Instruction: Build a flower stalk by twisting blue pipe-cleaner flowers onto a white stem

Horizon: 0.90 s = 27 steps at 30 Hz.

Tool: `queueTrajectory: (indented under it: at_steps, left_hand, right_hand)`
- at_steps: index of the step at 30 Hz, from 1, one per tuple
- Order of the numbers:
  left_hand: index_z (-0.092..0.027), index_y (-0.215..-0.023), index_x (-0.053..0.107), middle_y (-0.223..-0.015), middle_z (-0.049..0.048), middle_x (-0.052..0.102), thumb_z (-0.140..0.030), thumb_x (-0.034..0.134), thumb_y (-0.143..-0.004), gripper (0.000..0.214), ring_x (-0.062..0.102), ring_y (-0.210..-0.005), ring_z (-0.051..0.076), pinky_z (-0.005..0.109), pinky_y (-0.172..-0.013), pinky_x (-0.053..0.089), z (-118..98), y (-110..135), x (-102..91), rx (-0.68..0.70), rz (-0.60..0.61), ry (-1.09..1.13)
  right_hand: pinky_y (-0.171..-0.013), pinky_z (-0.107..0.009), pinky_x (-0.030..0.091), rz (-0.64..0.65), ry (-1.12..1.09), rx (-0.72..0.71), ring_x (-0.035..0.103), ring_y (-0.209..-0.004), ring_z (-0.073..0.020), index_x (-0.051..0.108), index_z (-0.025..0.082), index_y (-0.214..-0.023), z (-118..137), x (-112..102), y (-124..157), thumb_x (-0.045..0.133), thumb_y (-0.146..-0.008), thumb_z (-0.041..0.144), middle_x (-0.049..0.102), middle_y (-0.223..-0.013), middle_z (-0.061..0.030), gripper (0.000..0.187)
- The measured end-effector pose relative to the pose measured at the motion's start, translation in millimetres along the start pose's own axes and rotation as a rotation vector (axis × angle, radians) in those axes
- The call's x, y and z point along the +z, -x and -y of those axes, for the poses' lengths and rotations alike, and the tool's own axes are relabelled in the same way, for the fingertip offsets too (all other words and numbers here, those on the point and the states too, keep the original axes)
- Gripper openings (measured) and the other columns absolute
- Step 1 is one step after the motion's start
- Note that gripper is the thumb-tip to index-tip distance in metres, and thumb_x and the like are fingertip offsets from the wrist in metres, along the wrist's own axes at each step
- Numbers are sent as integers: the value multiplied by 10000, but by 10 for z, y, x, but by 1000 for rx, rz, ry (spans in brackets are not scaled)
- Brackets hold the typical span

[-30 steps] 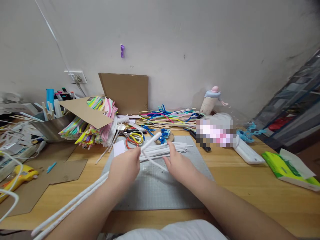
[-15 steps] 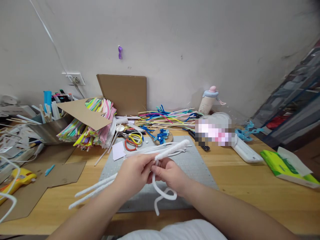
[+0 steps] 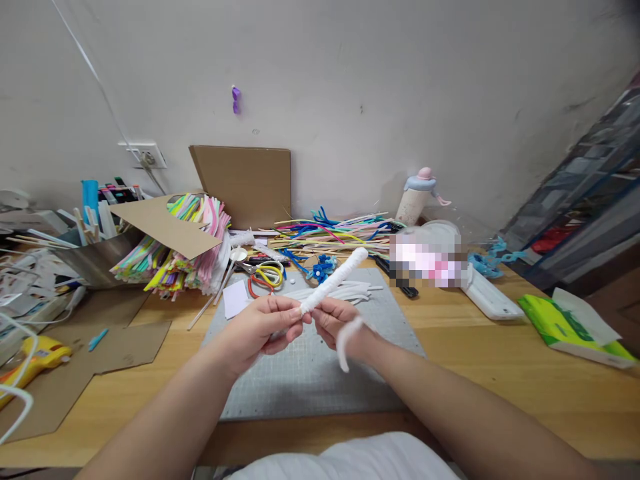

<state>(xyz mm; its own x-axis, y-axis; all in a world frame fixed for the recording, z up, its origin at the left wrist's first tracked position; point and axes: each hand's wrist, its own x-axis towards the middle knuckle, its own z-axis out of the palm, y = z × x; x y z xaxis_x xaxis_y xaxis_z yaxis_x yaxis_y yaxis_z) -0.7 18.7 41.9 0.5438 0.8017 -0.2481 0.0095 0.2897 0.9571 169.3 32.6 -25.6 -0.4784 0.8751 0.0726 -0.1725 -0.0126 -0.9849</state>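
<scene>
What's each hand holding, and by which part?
The left hand pinches a fuzzy white rod by its lower end; the right hand apparently grips a thin fuzzy white strand short of its loose tip.

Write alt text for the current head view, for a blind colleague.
The left hand grips the base of a thick, white, fuzzy rod slanting up rightward; the right hand appears to pinch a thin, white, fuzzy strand, its blurred end curling by the wrist. Beneath are a grey gridded cutting mat and a light-brown wooden table.
</scene>
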Motion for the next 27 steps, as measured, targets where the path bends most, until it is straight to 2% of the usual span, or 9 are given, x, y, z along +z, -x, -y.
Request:
queueTrajectory:
  at_steps: [7,10,14,17,21,24,26,27]
  left_hand:
    - [-110,-801,608,-521,-42,432,-362,581,-726,264,253,-374,20,183,-350,128,-11,-51,-46,50,-149,-79]
    - [-130,-721,578,-512,-48,431,-378,550,-747,251,272,-390,32,184,-369,160,3,-63,-26,89,-204,-211]
    - [-147,-683,577,-522,-46,447,-370,497,-782,257,326,-435,53,189,-416,238,29,-59,26,214,-308,-448]
    - [-162,-778,610,-588,-27,523,-339,461,-809,233,441,-520,84,195,-488,324,52,-52,64,307,-371,-608]
    - [-209,-898,625,-716,-1,638,-290,428,-833,223,564,-678,133,218,-604,386,114,-43,87,412,-490,-931]
    - [-251,-933,623,-800,7,676,-257,420,-835,225,594,-720,159,246,-624,385,166,-24,82,441,-610,-1298]
    - [-248,-936,619,-793,18,677,-214,421,-828,228,594,-713,168,257,-610,378,183,-5,76,452,-604,-1511]
    - [-236,-935,617,-781,25,674,-186,424,-820,230,590,-709,173,263,-605,375,185,4,73,459,-561,-1598]
  right_hand:
    - [-313,-175,157,-47,-22,-41,223,-320,-44,566,154,-787,13,9,44,506,-802,434,316,-403,93,287]
    - [-310,-176,161,-48,-32,-76,222,-320,-48,565,156,-789,40,14,64,503,-810,425,306,-396,95,276]
    - [-330,-183,175,-46,30,-93,229,-336,-54,556,166,-782,65,32,82,472,-832,412,298,-409,91,264]
    - [-395,-192,252,-94,228,-152,307,-393,-63,568,171,-786,119,54,115,444,-856,373,368,-469,65,247]
    - [-569,-221,362,-120,630,-305,500,-618,-110,583,185,-836,212,72,183,406,-884,287,568,-701,-5,210]
    - [-574,-227,348,-116,949,-377,513,-614,-120,565,180,-787,239,63,228,380,-890,244,583,-674,-9,222]
    - [-535,-231,319,-121,1140,-424,504,-560,-121,556,174,-736,244,46,250,386,-883,232,576,-616,-8,232]
    - [-528,-234,312,-123,1216,-459,512,-554,-123,559,172,-728,249,34,258,393,-878,225,585,-612,-12,230]
